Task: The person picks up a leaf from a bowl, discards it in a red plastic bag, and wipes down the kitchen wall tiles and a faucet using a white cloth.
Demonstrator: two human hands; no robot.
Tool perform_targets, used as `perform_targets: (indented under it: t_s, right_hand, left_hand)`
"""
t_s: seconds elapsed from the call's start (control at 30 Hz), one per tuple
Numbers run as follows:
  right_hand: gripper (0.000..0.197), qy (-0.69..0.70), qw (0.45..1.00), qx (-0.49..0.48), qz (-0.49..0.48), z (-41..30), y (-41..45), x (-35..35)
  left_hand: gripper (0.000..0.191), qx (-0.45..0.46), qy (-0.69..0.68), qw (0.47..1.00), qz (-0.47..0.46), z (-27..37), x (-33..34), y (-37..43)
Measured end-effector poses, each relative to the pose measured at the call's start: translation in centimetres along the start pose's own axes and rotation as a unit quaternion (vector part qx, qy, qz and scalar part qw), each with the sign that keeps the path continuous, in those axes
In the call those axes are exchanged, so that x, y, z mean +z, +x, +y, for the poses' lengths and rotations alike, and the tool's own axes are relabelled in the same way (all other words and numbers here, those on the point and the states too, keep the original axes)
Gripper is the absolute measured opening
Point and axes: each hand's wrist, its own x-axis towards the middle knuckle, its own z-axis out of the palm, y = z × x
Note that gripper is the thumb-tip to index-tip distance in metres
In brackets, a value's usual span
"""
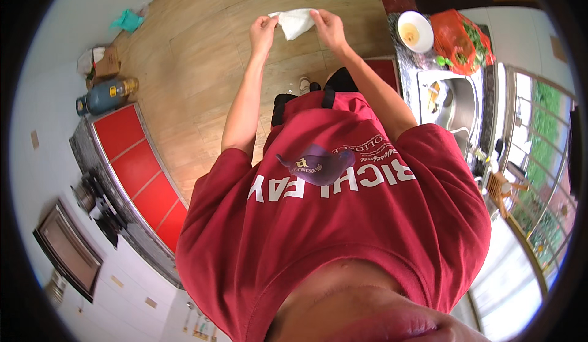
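A white cloth or paper towel (pixel 296 23) hangs between my two hands, spread out in front of me above the floor. Its upper left corner is pinched in my left hand (pixel 262 34). My right hand (pixel 330 29) grips the upper right corner between thumb and fingers. The top edge runs nearly straight from hand to hand, while the lower part droops to a point. Both arms reach forward, away from my body.
To my right, a granite counter holds a white bowl (pixel 415 32) with some liquid, a red plastic bag (pixel 455 43) of leafy greens and a steel sink (pixel 459 103). On the left are red cabinets (pixel 138 158), a gas cylinder (pixel 103 97) and a cardboard box (pixel 108 62).
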Motion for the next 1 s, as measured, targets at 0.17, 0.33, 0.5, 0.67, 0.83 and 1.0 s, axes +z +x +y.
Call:
perform_targets:
  t_s: [0.17, 0.33, 0.5, 0.67, 0.83, 1.0]
  right_hand:
    - [0.027, 0.116, 0.990, -0.023, -0.077, 0.0, 6.9, 2.3]
    - [0.026, 0.007, 0.976, -0.218, -0.010, -1.9, 13.0, 2.8]
    - [0.022, 0.021, 0.980, -0.180, -0.079, -4.7, 19.4, 0.7]
    - [0.023, -0.076, 0.974, -0.198, -0.079, -5.5, 27.8, -0.7]
    - [0.026, -0.062, 0.988, -0.123, -0.074, -6.3, 33.5, -1.0]
    - [0.028, 0.122, 0.980, -0.140, -0.071, -3.4, 39.8, -0.3]
  left_hand:
    - [0.014, -0.052, -0.096, 0.994, -0.016, -0.3, -1.2, 5.4]
    - [0.019, 0.026, -0.076, 0.993, 0.088, 0.4, -1.1, 11.9]
    - [0.016, 0.164, 0.008, 0.985, 0.060, 4.9, 1.2, 17.3]
    - [0.018, 0.148, 0.110, 0.981, 0.057, 8.7, 2.5, 24.2]
    - [0.022, 0.191, 0.149, 0.969, 0.052, 10.9, 6.2, 29.7]
    - [0.029, 0.065, 0.009, 0.997, 0.042, 9.4, 10.4, 35.7]
